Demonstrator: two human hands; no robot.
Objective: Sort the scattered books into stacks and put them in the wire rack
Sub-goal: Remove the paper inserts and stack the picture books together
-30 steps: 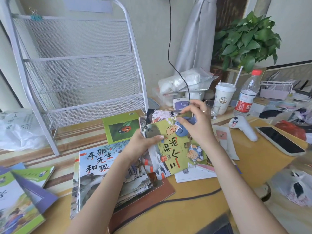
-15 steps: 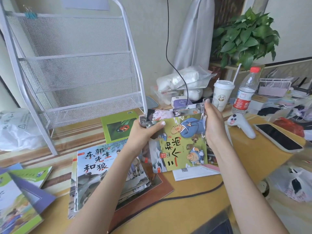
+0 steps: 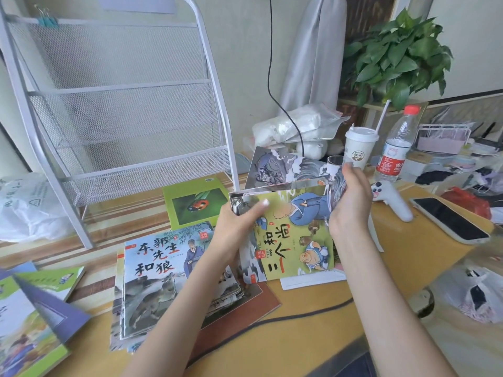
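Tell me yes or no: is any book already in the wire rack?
No. The wire rack's mesh shelves hold no books; the held books are between both hands, others lie on the table.

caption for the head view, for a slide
Both hands, left hand and right hand, square up a bundle of picture books before the empty wire rack.

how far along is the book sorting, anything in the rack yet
Early days. The wire rack shows no books on its shelves. One stack of books already lies on the table. In hand: a bundle of books, gripped by the left hand with the right hand flat against its edge. Left: the ladybird book, the loose books at the left, then loading the rack.
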